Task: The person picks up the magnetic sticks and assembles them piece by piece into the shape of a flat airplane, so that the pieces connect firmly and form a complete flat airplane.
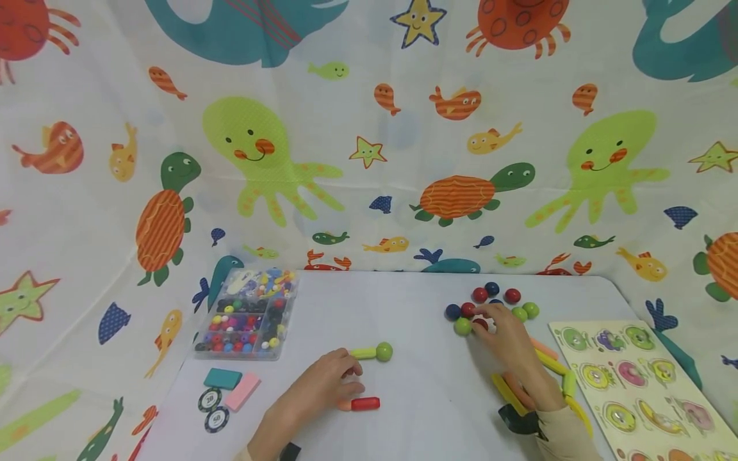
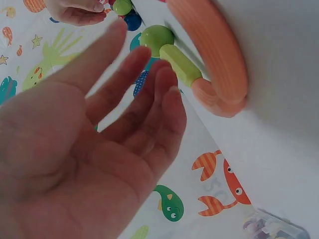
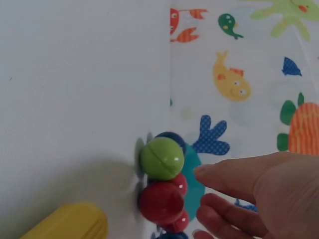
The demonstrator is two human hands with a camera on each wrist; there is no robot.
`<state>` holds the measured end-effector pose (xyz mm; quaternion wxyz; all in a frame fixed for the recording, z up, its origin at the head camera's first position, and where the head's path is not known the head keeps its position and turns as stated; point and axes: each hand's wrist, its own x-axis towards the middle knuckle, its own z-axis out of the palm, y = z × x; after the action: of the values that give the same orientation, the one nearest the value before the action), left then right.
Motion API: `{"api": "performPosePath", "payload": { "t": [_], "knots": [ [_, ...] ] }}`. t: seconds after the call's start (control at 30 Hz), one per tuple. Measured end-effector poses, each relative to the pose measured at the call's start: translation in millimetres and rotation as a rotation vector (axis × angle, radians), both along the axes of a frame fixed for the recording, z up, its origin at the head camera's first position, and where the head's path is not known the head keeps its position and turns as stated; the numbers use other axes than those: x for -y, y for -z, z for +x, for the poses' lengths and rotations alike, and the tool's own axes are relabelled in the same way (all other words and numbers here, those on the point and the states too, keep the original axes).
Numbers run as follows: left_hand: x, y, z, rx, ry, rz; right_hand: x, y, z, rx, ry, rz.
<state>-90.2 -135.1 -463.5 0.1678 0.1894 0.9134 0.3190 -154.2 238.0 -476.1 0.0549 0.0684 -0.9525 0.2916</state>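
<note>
The white table [image 1: 415, 410] fills the lower centre of the head view. At upper right of it a cluster of balls [image 1: 490, 306], red, blue and green, lies bunched together, which keeps them within one reach. The right hand [image 1: 507, 339] lies over the near edge of that cluster. In the right wrist view its fingers [image 3: 234, 179] are extended and only slightly bent, close beside a green ball [image 3: 161, 158] and a red ball [image 3: 160, 201]. Whether a fingertip actually touches a ball cannot be confirmed from either view; nothing is enclosed in the hand.

The left hand [image 1: 325, 384] rests at lower centre of the table, between a yellow-green stick with a green ball on its end [image 1: 371, 352] above it and an orange and red stick [image 1: 360, 404] just beside its fingertips. The left wrist view shows the palm spread, fingers [image 2: 149, 89] straight and holding nothing.

A set of curved yellow and orange pieces [image 1: 548, 378] lies under the right forearm. A clear bead box [image 1: 248, 314] stands at centre left, a peg puzzle board [image 1: 640, 384] at lower right.
</note>
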Motion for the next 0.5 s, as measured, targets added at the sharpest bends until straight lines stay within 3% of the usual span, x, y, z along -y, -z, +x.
{"api": "performPosePath", "payload": {
  "t": [0.1,0.3,0.5],
  "knots": [
    [-0.6,3.7,2.1,0.031,0.050,0.009,-4.8,2.8,0.4,0.031,-0.008,0.023],
    [-4.5,13.7,4.8,-0.051,0.178,-0.019,-8.9,8.6,0.4,0.148,0.012,0.031],
    [-6.3,16.9,5.5,-0.047,0.178,-0.083,-14.3,11.6,3.1,0.221,0.066,0.011]
  ]
}}
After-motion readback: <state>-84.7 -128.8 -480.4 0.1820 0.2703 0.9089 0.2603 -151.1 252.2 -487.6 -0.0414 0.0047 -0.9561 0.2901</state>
